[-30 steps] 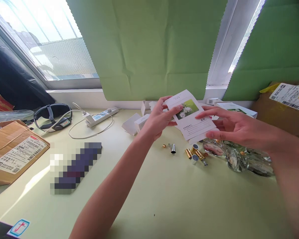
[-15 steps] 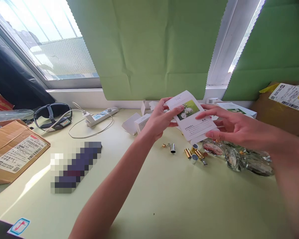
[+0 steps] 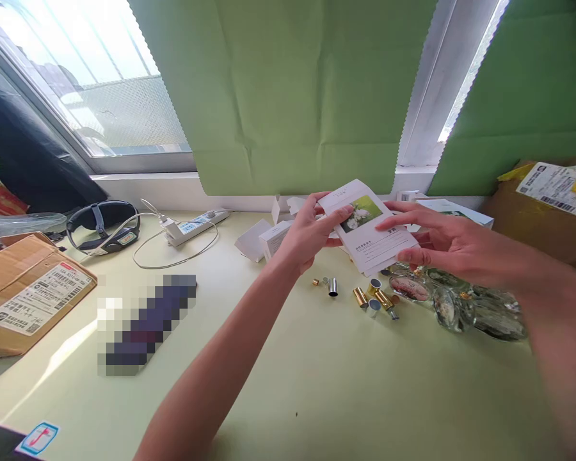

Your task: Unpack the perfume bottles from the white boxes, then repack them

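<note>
A white cardboard box [image 3: 377,246] with a photo of white flowers and printed lines is held tilted above the table. My left hand [image 3: 312,230] grips its left side, thumb on the front by the photo and fingers behind. On the box's right side is my right hand [image 3: 432,237], fingers on the front face and thumb at the lower right corner. Below lie gold and silver caps [image 3: 360,296], with a spray pump top among them. Several clear glass bottles [image 3: 454,307] lie beneath my right hand and forearm.
More white boxes [image 3: 274,238] stand behind my left hand, one with raised flaps. Leftward are a power strip [image 3: 192,227] with a cable, a black headset strap [image 3: 100,224], a pixelated dark object [image 3: 151,320] and a cardboard carton [image 3: 33,294]. Another carton [image 3: 542,211] sits far right.
Both hands keep their hold on the box, which has barely moved. A flap at its lower edge seems to sit slightly closer to the box.
</note>
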Demonstrator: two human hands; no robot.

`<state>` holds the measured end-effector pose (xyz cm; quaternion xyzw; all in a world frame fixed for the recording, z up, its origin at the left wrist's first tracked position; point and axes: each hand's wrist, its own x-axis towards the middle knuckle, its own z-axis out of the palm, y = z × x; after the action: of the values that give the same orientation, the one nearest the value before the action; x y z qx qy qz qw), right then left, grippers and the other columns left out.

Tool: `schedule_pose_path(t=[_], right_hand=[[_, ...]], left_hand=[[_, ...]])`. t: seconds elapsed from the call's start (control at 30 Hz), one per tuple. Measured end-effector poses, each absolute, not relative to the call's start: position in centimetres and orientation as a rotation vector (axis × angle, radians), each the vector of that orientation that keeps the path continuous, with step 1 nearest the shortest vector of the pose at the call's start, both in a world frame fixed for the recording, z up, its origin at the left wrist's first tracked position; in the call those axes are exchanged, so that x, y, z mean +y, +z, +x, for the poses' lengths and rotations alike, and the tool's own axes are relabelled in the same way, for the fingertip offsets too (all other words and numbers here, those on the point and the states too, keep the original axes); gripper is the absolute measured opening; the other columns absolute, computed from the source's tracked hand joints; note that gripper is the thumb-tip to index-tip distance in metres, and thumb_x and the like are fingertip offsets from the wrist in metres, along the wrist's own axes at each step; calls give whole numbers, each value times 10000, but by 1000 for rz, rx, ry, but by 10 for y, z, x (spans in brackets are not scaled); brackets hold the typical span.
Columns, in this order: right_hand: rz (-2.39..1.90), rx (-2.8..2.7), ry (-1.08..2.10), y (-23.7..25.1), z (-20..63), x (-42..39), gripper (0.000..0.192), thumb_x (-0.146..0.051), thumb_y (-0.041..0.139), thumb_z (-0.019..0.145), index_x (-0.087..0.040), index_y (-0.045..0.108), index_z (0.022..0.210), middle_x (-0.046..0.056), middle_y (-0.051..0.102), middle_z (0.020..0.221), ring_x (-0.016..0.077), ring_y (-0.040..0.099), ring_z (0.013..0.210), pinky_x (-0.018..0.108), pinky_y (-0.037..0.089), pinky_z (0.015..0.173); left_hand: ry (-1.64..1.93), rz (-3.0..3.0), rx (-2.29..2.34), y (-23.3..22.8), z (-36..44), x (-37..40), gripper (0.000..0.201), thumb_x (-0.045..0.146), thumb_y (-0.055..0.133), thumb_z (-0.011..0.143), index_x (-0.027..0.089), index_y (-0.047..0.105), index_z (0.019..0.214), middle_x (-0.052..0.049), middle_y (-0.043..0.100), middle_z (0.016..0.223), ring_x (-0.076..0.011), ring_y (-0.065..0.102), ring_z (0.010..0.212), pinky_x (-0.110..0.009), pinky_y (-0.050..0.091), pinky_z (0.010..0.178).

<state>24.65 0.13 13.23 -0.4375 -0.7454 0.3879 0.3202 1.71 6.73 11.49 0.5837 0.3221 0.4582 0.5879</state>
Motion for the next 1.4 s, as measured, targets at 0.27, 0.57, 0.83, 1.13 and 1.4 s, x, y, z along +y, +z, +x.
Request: schedule_pose_path(t=[0.27,0.57,0.83,1.13,1.4], right_hand=[[-1157,-1977,993,131,247,3,443,-379,733,804,-437,608,1225,-88,190,1618,262,629,1148,357,628,838],[-1276,-2003,804,131,243,-1,552,-446,768,730,-464,590,1253,-94,213,1608,293,635,1133,422,615,856],[-1292,-2023,723,128,243,0,552,-455,735,768,-471,551,1289,-77,219,1605,299,606,1171,456,587,910],[-1259,-1974,686,128,239,2,581,-445,777,723,-492,563,1261,-93,303,1569,280,647,1100,408,605,861],[-1217,-1939,688,127,237,4,622,-408,794,699,-470,546,1266,-72,361,1534,263,679,1017,406,620,821]], left_hand=[[1059,1356,750,113,17,68,463,399,739,788,236,525,1166,-108,605,1223,-249,641,1035,-390,603,761],[1064,1401,739,111,17,68,456,419,718,805,236,525,1176,-106,602,1226,-241,641,1028,-392,599,764],[1057,1392,781,115,18,64,459,403,725,802,225,522,1173,-111,588,1250,-240,645,1026,-380,599,756],[1059,1383,777,115,17,65,470,433,723,794,225,527,1167,-116,597,1241,-248,645,1039,-360,593,752],[1037,1397,735,116,14,64,447,442,708,808,213,547,1156,-117,612,1222,-248,636,1061,-366,589,774]])
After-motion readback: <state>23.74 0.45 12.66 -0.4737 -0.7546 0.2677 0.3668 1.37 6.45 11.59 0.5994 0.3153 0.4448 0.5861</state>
